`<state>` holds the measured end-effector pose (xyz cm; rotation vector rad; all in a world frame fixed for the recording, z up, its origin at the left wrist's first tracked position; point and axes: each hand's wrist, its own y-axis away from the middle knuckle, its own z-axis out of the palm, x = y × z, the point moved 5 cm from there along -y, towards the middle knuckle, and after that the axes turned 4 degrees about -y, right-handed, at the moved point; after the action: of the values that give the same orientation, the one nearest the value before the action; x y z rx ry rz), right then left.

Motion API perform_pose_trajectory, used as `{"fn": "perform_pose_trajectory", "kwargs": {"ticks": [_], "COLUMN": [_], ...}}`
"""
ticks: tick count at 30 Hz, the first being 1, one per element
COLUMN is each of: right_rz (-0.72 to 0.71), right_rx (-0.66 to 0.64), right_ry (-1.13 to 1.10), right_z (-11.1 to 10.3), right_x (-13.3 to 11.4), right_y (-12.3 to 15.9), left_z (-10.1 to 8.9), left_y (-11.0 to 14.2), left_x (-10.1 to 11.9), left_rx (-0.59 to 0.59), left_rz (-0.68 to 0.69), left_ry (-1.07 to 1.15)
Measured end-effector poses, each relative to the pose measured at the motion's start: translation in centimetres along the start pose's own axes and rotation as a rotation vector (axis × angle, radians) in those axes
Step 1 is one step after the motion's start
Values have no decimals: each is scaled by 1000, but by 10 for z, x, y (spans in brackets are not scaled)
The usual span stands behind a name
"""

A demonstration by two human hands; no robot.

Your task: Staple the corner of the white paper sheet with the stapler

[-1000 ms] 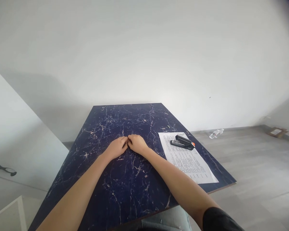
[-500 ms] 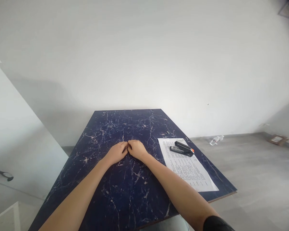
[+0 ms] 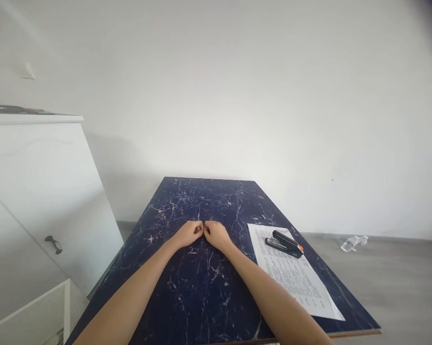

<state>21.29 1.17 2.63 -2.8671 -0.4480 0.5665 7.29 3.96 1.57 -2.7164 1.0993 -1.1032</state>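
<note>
My left hand (image 3: 189, 234) and my right hand (image 3: 217, 235) rest on the dark blue marbled tabletop (image 3: 182, 299), loosely curled into fists with their knuckles touching. No object shows in either one. To the right of my right forearm lies a printed sheet of paper (image 3: 295, 280). On its upper part sits a black stapler (image 3: 284, 244), its top arm swung up from the base and an orange-red spot at its hinge end. Just beyond the sheet is a small dark piece (image 3: 262, 217), too small to name.
At the left stands a white cabinet (image 3: 51, 177) with a dark handle (image 3: 53, 244); a white-framed open box or drawer (image 3: 67, 302) is below it. A clear plastic bottle (image 3: 353, 243) lies on the grey floor (image 3: 388, 273) by the wall (image 3: 273, 96).
The camera view has tilted up and turned left, showing more of the cabinet and losing the cardboard box on the floor. My hands, the paper and the stapler keep their places on the table.
</note>
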Motion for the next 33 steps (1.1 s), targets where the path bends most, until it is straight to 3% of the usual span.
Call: {"fn": "perform_pose_trajectory", "kwargs": {"ticks": [11,16,20,24,27,29,31,33], "right_rz": [-30,-15,-2,-158,-339,-375,-232,-10], "right_rx": [-25,-34,-51,-80,-108,-61,122,406], "right_ry": [66,146,213,221,24,-176,-279,-276], "right_z": [-3,5,19,21,-3,-37,-82,-129], "right_x": [-2,-15,-41,-78,-91,-75,-27,43], "right_y": [5,13,43,97,138,158,169,179], "left_z": [-3,-3,-2,-1,-2,-2,-1,0], "left_y": [2,2,1,0,0,1,0,0], "left_x": [3,3,1,4,7,8,10,9], "left_rx": [3,8,-16,-27,-29,-28,-28,-24], "left_rz": [1,4,-17,-13,-3,4,17,28], "left_ry": [0,-8,0,-24,-45,-67,-94,-110]}}
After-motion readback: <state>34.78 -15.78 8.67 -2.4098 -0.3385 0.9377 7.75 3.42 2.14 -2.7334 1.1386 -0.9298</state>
